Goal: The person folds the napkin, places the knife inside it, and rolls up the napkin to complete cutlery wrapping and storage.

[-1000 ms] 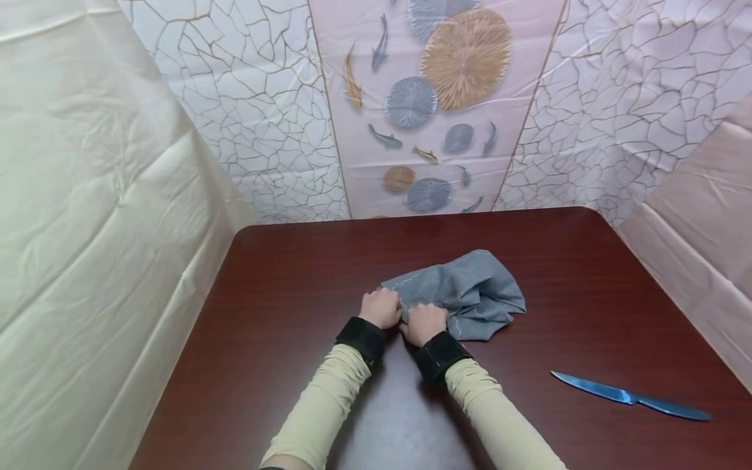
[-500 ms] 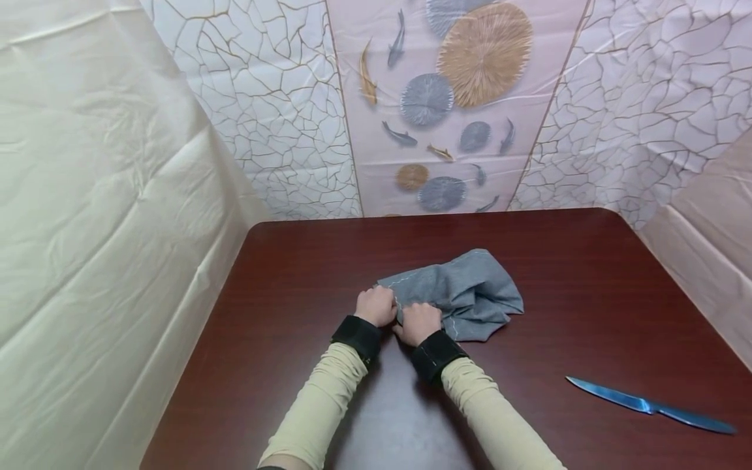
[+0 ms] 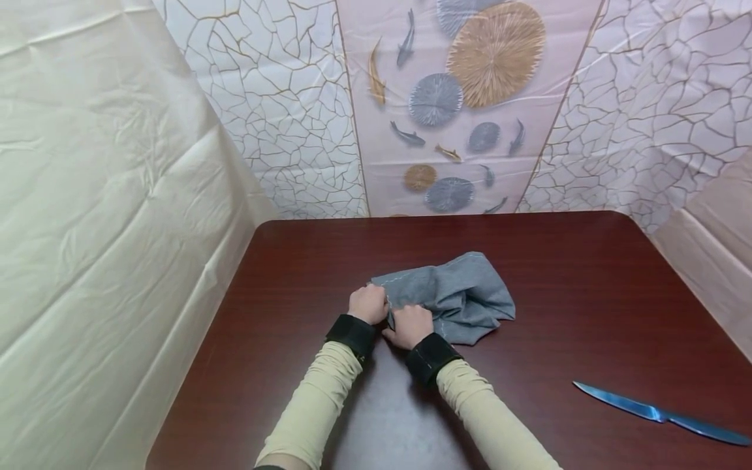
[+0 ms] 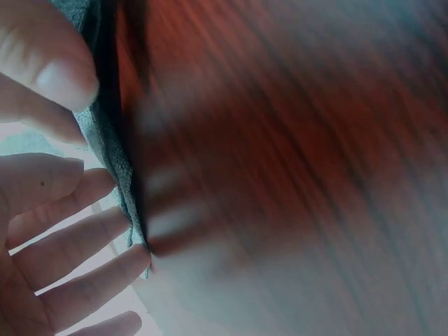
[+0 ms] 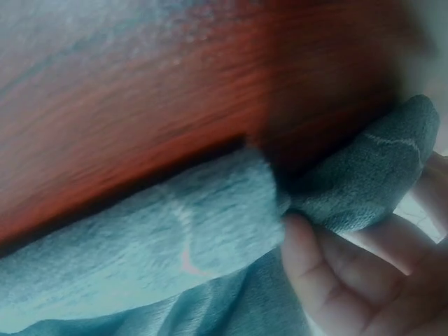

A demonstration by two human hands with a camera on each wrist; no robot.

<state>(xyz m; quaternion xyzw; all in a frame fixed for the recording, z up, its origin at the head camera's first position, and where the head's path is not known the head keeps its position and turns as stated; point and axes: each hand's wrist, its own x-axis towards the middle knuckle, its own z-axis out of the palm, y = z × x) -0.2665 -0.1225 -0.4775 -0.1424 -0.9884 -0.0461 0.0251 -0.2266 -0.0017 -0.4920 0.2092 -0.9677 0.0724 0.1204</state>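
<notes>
A crumpled grey cloth [image 3: 458, 297] with light stitching lies mid-table on the dark red table [image 3: 587, 287]. My left hand [image 3: 367, 303] pinches the cloth's near left corner, thumb above and fingers below the hem [image 4: 115, 157]. Right beside it, my right hand [image 3: 410, 326] grips the near edge, and a bunched fold of the cloth [image 5: 210, 231] runs over its fingers [image 5: 350, 273]. Both hands touch each other at the cloth's left end. Cream sleeves and black wrist straps cover both forearms.
A blue knife [image 3: 658, 412] lies on the table at the near right, blade pointing left, apart from the cloth. Plastic-sheet walls stand close on the left [image 3: 117, 228], back and right. Bare tabletop shows on both sides of the cloth.
Both hands and the cloth's near corner have shifted slightly left and toward the near edge; the grips look unchanged. The head view has panned a little left.
</notes>
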